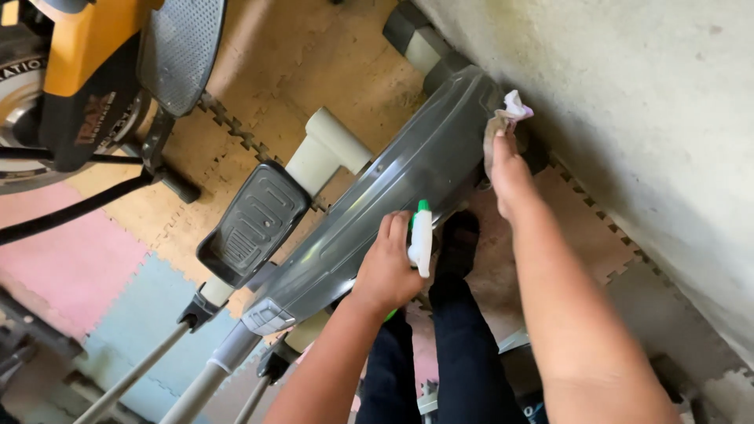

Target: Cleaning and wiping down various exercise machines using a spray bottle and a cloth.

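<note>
The floor (314,71) is covered with interlocking foam mats, tan near the wall, pink and pale blue at the left. A grey exercise machine (393,188) stands on the tan mats, with a black-and-orange machine (86,86) nearby.

Looking steeply down from head height, close over both forearms and the grey machine housing (393,188). Facing the foam-mat floor (118,267), concrete wall (644,118) along the right. Only this one view.

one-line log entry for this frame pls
left hand: holds spray bottle | right hand: presses rag on grey cover | pedal left of cover
</note>
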